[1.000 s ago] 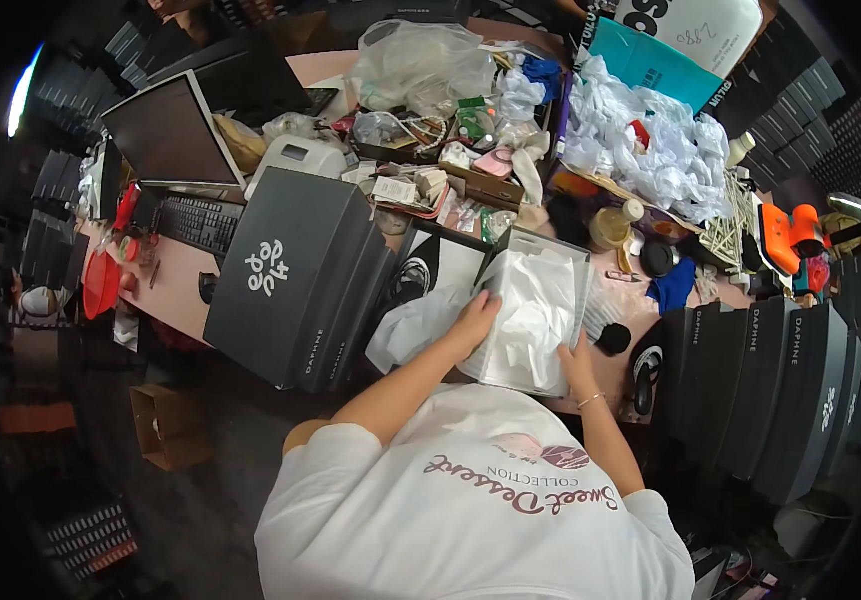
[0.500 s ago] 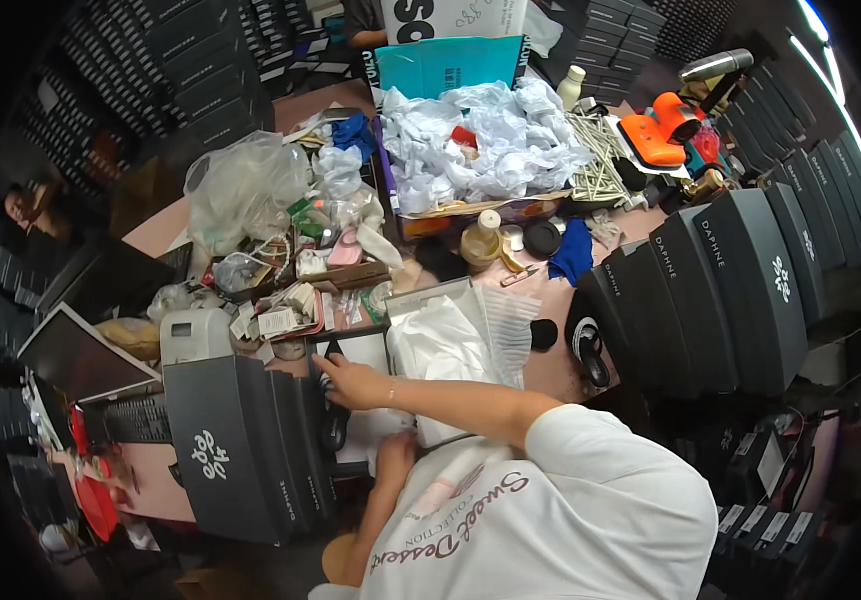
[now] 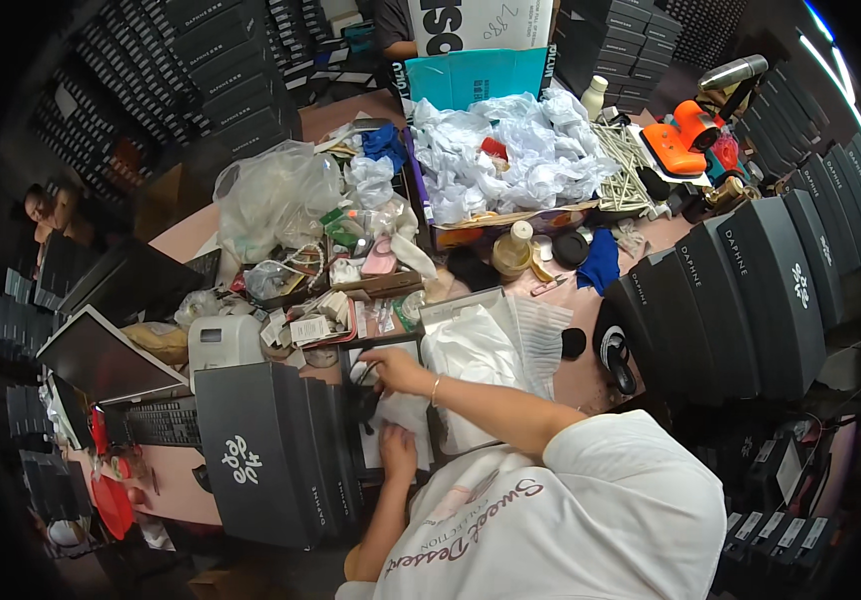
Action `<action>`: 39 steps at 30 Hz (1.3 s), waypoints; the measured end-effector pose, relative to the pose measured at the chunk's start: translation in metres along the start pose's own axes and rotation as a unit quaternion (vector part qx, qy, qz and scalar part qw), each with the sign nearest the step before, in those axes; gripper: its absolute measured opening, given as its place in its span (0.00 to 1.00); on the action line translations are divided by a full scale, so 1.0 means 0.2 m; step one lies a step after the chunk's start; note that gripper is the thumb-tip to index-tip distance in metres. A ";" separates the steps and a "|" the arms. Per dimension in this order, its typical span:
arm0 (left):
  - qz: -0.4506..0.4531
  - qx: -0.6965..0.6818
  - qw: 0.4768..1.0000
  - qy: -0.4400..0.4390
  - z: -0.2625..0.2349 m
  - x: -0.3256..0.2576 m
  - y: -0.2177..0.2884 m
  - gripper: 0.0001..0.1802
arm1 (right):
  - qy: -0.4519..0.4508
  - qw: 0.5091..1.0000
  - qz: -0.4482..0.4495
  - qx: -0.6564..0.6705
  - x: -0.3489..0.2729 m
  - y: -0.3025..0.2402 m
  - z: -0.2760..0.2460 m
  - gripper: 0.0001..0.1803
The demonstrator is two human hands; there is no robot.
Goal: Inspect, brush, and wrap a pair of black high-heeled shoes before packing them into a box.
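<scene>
1. From far off, I see the right hand (image 3: 393,370) reach across to an open, shallow dark box with a white inside (image 3: 407,350). Its fingers bend down by the dark, shiny thing that looks like a shoe (image 3: 364,408). I cannot tell if the grip is together on it.
2. The left hand (image 3: 398,452) is lower down, at the near end of that box. It touches a sheet of thin, crumpled white paper (image 3: 407,411). I cannot tell if its fingers pinch the sheet or just press on it.
3. The dark thing sits inside the open box, partly hidden by the right hand and the paper.
4. Just to the right is a grey box full of white paper (image 3: 471,350). Farther right, a black sandal with a white band (image 3: 616,358) is on the pink table (image 3: 579,382).
5. Tall dark grey shoe boxes (image 3: 251,450) stand just left of the open box.
6. The step in hand looks to me like handling the paper around the dark thing. I think the next move calls for soft fingers, because thin paper can rip or bunch up.
</scene>
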State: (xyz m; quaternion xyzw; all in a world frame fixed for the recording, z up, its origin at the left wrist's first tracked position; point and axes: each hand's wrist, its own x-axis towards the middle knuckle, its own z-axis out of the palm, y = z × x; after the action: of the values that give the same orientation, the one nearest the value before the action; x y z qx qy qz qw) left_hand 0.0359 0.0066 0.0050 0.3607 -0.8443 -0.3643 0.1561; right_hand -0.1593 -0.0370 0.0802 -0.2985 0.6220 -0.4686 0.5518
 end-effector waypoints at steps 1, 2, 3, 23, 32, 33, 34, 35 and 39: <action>0.091 0.108 0.986 0.092 0.02 0.07 -0.04 0.07 | -0.019 0.998 0.016 0.057 -0.07 -0.14 -0.08 0.25; 0.115 0.132 0.980 0.099 -0.01 0.14 -0.05 0.07 | -0.027 0.995 -0.017 0.090 -0.15 -0.24 -0.13 0.25; 0.140 0.155 0.972 0.109 -0.04 0.22 -0.05 0.07 | -0.035 0.991 -0.051 0.121 -0.22 -0.34 -0.18 0.25; -0.310 -0.653 0.637 -0.269 -0.28 0.01 0.71 0.27 | 0.008 0.957 -0.135 -0.258 -1.20 -0.29 -0.43 0.25; -0.343 -0.632 0.660 -0.216 -0.20 -0.01 0.86 0.34 | 0.204 0.810 -0.263 -0.483 -0.92 -0.03 -0.21 0.12; -0.331 -0.643 0.663 -0.192 -0.16 -0.01 0.88 0.34 | 0.214 0.815 -0.264 -0.469 -0.91 0.00 -0.22 0.13; -0.330 -0.642 0.665 -0.191 -0.13 -0.02 0.87 0.33 | 0.224 0.820 -0.265 -0.455 -0.93 0.04 -0.23 0.13; -0.329 -0.640 0.668 -0.190 -0.11 -0.03 0.85 0.32 | 0.233 0.825 -0.267 -0.441 -0.96 0.07 -0.25 0.14; -0.337 -0.643 0.670 -0.156 -0.11 0.03 0.79 0.35 | 0.240 0.942 -0.171 -0.162 -1.19 0.06 -0.30 0.14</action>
State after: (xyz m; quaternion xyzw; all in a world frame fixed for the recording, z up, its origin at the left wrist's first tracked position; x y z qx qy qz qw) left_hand -0.0353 0.0662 0.1350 0.3686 -0.2338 -0.8959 0.0825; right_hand -0.1656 0.1947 0.1629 -0.3644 0.7428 -0.5067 0.2420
